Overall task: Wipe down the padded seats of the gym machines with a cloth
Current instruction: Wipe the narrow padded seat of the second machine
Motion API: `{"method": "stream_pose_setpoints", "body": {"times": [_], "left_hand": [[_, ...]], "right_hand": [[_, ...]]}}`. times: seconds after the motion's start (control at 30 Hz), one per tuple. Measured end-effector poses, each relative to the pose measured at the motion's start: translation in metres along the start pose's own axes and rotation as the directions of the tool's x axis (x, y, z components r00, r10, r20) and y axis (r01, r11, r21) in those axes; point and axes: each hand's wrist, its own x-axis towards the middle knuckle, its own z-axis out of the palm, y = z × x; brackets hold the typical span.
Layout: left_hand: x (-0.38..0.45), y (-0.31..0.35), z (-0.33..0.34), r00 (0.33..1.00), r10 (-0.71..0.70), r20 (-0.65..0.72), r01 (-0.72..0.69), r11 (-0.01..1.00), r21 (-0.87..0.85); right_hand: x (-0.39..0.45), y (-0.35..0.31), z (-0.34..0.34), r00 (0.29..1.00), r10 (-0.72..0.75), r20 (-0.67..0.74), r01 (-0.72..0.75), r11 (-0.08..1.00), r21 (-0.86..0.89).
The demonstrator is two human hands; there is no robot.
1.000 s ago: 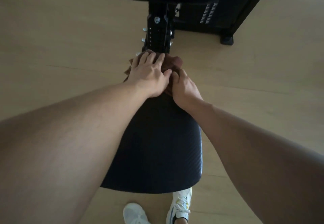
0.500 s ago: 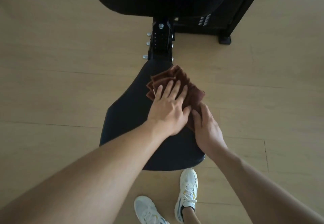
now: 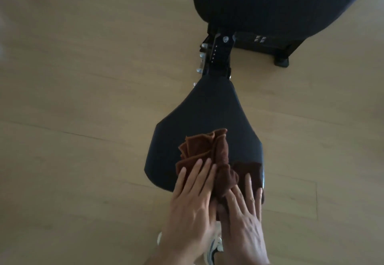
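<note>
Nearest, left hand (image 3: 192,200) and right hand (image 3: 242,217) lie flat, fingers spread, gripping nothing, pressing the bunched brown cloth (image 3: 209,161) onto the padded seat (image 3: 207,115) at its near edge; beyond the seat, backrest pad (image 3: 270,1).

Seat (image 3: 209,119) top bare fwd; post (image 3: 219,57), backrest (image 3: 270,1) block beyond.
</note>
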Motion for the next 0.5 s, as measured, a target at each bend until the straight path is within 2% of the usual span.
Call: {"method": "stream_pose_setpoints", "body": {"times": [0.1,0.2,0.27,0.37,0.5], "left_hand": [[-0.013,-0.030,-0.014,0.993,-0.092,-0.072,0.094,0.995,0.015],[-0.010,-0.050,-0.032,0.972,-0.206,-0.114,0.209,0.978,0.009],[0.003,-0.054,-0.043,0.937,-0.317,-0.145,0.308,0.948,-0.077],[0.029,-0.058,-0.055,0.841,-0.530,-0.110,0.492,0.832,-0.255],[0.067,-0.075,-0.068,0.786,-0.617,-0.036,0.586,0.762,-0.277]], "right_hand": [[0.021,-0.028,0.003,0.975,-0.162,0.150,0.172,0.983,-0.057],[0.049,-0.058,0.006,0.929,-0.195,0.315,0.227,0.972,-0.066],[0.073,-0.070,0.008,0.896,-0.223,0.384,0.253,0.967,-0.027],[0.114,-0.080,0.013,0.863,-0.287,0.414,0.315,0.949,0.002],[0.166,-0.083,0.020,0.828,-0.331,0.452,0.365,0.931,0.013]]}}
